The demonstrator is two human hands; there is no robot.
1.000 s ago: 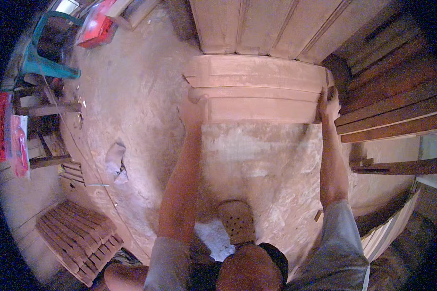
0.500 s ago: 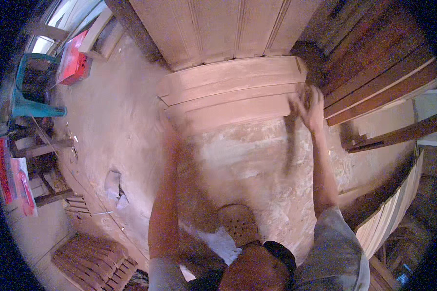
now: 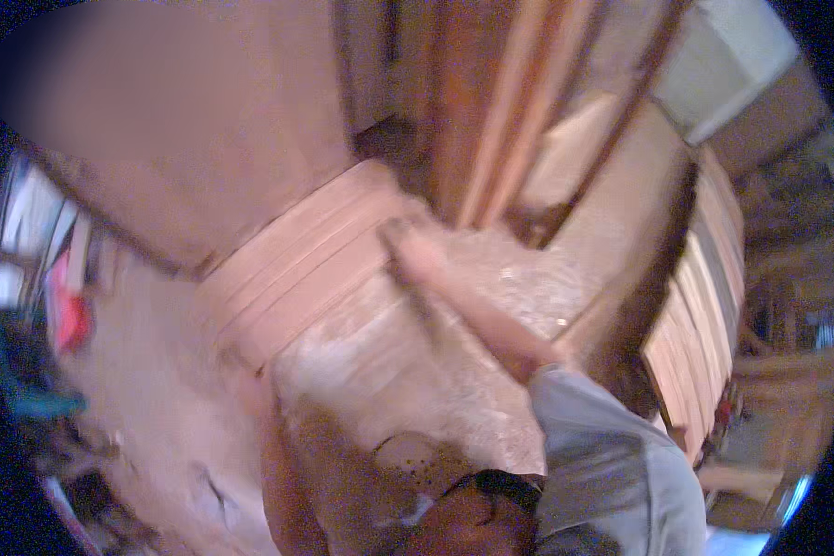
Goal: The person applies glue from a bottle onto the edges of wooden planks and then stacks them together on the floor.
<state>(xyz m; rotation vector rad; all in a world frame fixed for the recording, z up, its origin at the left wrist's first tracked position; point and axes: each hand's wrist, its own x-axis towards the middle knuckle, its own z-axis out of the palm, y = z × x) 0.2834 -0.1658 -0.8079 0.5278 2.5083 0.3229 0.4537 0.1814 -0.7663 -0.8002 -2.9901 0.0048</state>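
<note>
Left of centre in the frame, the left hand (image 3: 250,369) blurs at the lower-left end of the grooved wooden board (image 3: 301,264), which slants up rightward; at its right end is the right hand (image 3: 415,252). Blur hides how open either is, or any grip. Even support at both ends should suit. Half a second ago, the board looked nearly level.

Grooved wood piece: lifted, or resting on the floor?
Cannot tell: blur hides whether the grooved wood piece touches the floor.
</note>
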